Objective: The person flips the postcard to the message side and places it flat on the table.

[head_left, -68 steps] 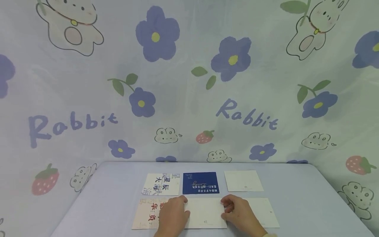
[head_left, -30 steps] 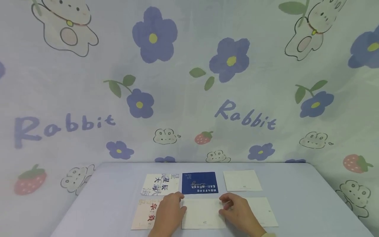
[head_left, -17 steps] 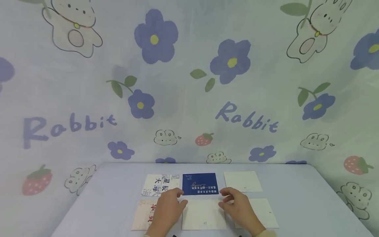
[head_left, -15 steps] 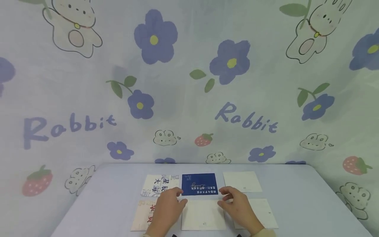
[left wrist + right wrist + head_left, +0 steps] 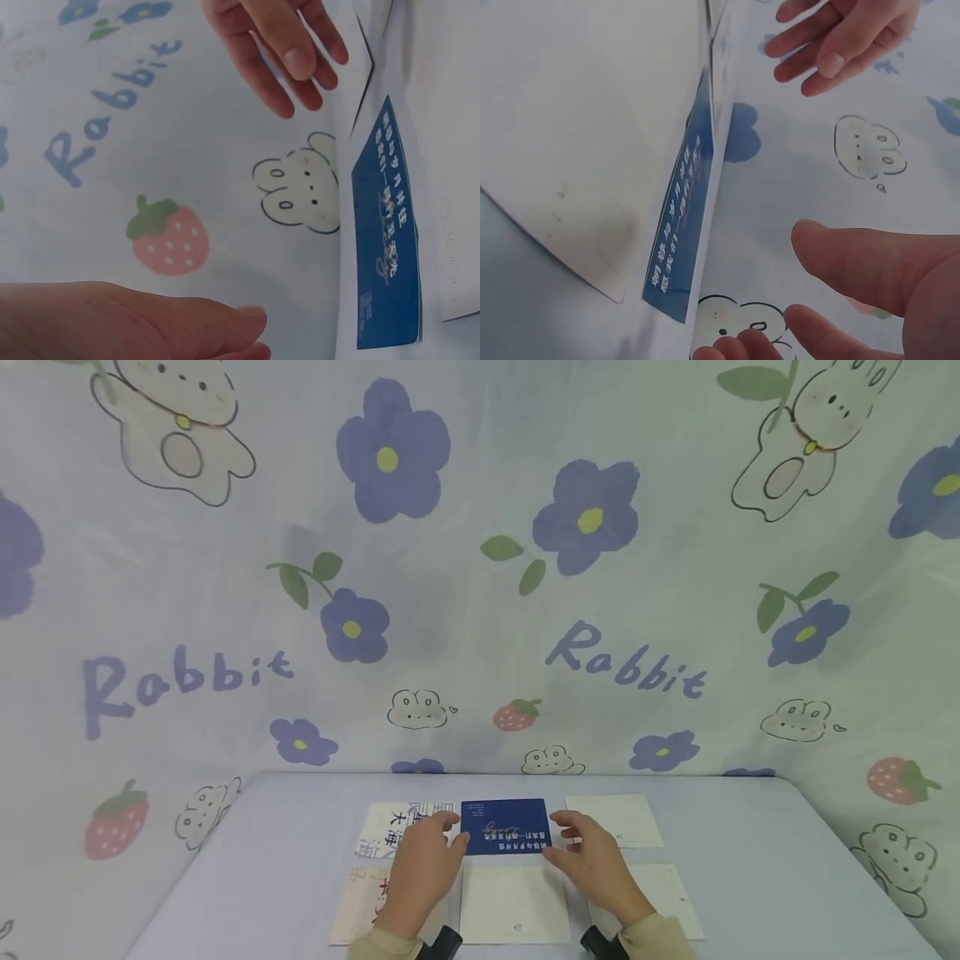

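A dark blue postcard [image 5: 506, 827] with white and gold lettering lies flat in the middle of the far row. My left hand [image 5: 426, 864] is at its left edge, thumb and fingers apart, over part of the lettered white postcard [image 5: 375, 837] and the red-lettered postcard [image 5: 354, 910]. At the blue postcard's right edge is my right hand [image 5: 596, 867], fingers loosely bent. Both wrist views show the hands facing each other with nothing between their fingers. Directly in front of the blue postcard lies a cream postcard [image 5: 513, 906], between my forearms.
Another cream postcard [image 5: 626, 822] lies at the far right, and one more cream postcard [image 5: 667, 897] sits in the near row, partly behind my right wrist. The pale table [image 5: 772, 860] ends at a hanging cloth [image 5: 465, 635] printed with flowers and rabbits.
Both hands have left the sides of the near-row middle cream postcard and moved forward to either side of the blue one. The postcards stay in place.
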`<state>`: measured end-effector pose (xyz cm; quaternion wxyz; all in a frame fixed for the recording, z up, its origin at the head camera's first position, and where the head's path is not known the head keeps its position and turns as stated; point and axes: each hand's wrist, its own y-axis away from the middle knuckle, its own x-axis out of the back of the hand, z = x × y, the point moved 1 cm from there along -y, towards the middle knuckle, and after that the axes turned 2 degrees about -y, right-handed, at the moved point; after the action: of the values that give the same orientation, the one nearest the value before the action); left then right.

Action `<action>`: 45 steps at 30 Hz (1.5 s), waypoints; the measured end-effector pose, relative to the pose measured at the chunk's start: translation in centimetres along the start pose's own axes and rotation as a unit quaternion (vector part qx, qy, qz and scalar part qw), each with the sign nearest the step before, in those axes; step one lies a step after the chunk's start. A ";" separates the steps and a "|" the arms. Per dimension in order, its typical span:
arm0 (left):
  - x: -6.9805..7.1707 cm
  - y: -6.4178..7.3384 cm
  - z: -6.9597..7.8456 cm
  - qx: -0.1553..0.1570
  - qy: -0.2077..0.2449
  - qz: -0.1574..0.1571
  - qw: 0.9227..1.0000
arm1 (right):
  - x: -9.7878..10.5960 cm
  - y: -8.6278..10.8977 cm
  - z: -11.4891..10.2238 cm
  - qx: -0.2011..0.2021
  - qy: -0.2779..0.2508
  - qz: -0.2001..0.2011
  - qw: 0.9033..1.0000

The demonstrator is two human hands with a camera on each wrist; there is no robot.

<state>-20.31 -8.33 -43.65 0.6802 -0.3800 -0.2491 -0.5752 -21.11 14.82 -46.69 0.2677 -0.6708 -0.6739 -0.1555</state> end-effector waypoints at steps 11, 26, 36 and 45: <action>-1.2 -1.1 0.0 0.002 0.007 -0.003 1.000 | -0.5 -1.6 0.3 -0.021 0.016 -0.009 1.000; -3.0 -1.9 0.5 0.032 0.015 -0.044 0.998 | -1.4 -3.1 0.8 -0.049 0.011 -0.025 0.998; -4.2 -2.3 0.3 0.042 0.014 -0.042 0.998 | -2.3 -3.7 0.7 -0.046 0.028 -0.030 0.998; -5.0 -2.3 0.1 0.050 0.009 -0.030 0.998 | -2.9 -3.8 0.8 -0.047 0.017 -0.043 0.998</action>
<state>-23.61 -5.34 -46.96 0.6831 -0.3325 -0.2824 -0.5857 -25.12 12.70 -48.45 0.2403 -0.6504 -0.6895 -0.2092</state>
